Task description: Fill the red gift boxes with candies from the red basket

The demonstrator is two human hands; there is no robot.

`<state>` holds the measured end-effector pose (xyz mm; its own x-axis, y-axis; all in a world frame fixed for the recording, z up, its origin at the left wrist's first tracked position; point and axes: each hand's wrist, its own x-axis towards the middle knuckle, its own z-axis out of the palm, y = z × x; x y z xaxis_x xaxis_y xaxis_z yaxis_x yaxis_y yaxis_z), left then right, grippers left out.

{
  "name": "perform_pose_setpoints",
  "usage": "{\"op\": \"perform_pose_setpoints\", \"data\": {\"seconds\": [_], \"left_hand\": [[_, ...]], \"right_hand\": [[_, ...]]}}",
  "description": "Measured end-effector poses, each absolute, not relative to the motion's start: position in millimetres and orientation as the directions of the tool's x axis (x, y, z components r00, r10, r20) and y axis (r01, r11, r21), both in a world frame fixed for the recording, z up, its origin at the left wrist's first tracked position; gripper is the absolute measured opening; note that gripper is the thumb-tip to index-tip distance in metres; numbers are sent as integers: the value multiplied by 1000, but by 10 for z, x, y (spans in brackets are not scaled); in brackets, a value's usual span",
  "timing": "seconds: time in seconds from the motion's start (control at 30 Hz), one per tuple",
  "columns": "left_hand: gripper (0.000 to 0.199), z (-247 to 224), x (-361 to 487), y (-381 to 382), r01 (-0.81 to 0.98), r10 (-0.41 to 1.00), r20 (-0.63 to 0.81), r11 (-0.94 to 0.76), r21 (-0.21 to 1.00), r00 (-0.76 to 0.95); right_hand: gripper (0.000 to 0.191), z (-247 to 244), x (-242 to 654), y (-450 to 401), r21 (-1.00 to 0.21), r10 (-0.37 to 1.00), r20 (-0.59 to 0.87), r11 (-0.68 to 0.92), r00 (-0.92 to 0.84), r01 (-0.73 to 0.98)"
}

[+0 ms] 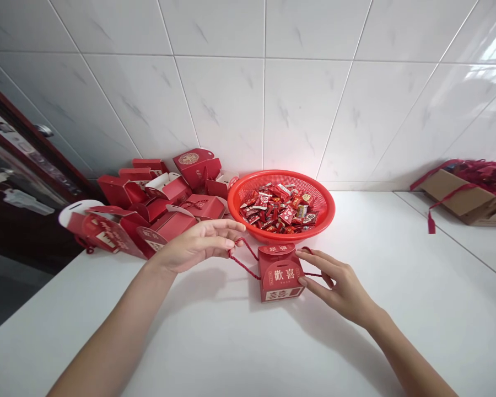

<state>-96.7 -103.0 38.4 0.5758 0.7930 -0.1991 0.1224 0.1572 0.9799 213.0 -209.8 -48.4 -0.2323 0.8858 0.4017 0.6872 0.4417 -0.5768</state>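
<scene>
A small red gift box [281, 275] with pale lettering stands on the white table, its top flaps folded over. Red twisted cord [244, 267] loops out from its left side, and my left hand [202, 242] pinches the end of this loop between thumb and fingers. My right hand [341, 284] rests against the box's right side, fingertips touching its top and front edges. More cord comes out on that side and passes behind my right fingers. Directly behind the box sits a red plastic basket [328, 212] holding many wrapped candies [279, 209].
Several red boxes [169, 187] are piled at the back left. A cardboard box [458, 193] with red cords or ribbons stands at the far right, one tasselled end hanging out. A tiled wall [306, 110] closes off the back of the white table [215, 342].
</scene>
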Motion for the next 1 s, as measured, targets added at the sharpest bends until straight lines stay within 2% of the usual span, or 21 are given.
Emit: {"op": "perform_pose_setpoints", "data": {"seconds": [0.3, 0.37, 0.53, 0.63, 0.73, 0.87, 0.93, 1.0], "left_hand": [[32, 169, -695, -1189, -36, 794, -106, 158, 987, 599], [32, 124, -615, -1255, 9, 779, -102, 123, 992, 618], [38, 52, -511, -1380, 230, 766, -209, 82, 970, 609], [41, 11, -484, -1424, 287, 798, -176, 4, 958, 577], [43, -40, -446, -1470, 367, 837, -81, -149, 918, 541], [40, -78, -398, -1514, 418, 853, 25, -282, 864, 522], [39, -60, -397, -1530, 426, 853, 27, -287, 858, 521], [43, -21, -412, -1557, 396, 843, 10, -262, 880, 538]], "right_hand": [[43, -484, 2064, -2123, -635, 838, 512, 518, -189, 573], [45, -492, 2058, -2123, -641, 823, 538, 541, -184, 544], [38, -446, 2059, -2114, -656, 781, 619, 570, -80, 495], [29, -381, 2019, -2122, -655, 767, 641, 571, -37, 495], [18, -356, 1939, -2129, -582, 746, 652, 609, -139, 538], [21, -375, 1829, -2104, -458, 768, 579, 584, -274, 670], [24, -349, 1786, -2090, -470, 802, 532, 548, -273, 692], [24, -280, 1743, -2083, -536, 834, 491, 517, -252, 667]]}}
